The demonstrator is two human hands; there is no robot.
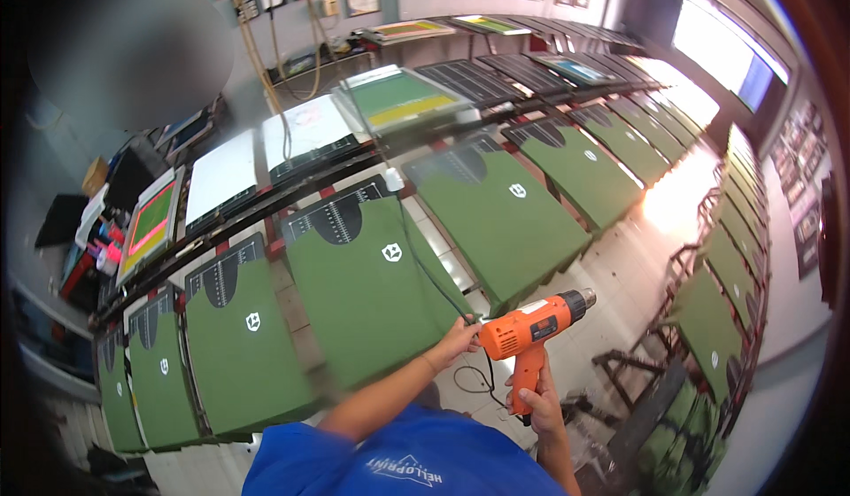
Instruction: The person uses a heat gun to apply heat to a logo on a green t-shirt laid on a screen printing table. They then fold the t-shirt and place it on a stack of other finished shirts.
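Note:
An orange heat gun with a dark metal nozzle is in front of me, its nozzle pointing up and to the right. My right hand is wrapped round its handle. Just behind the gun's rear end, my left hand has its fingers closed on the black power cord. That cord runs up to a white plug or socket hanging above the boards, and a loop dangles below my hands. Nearest to my left arm lies a green T-shirt with a small white shield print, stretched on a black board.
More green shirts lie on boards in a long row, with another row at the right. Framed printing screens rest along the rail behind. Cables hang at upper left. A tiled floor aisle runs between the rows.

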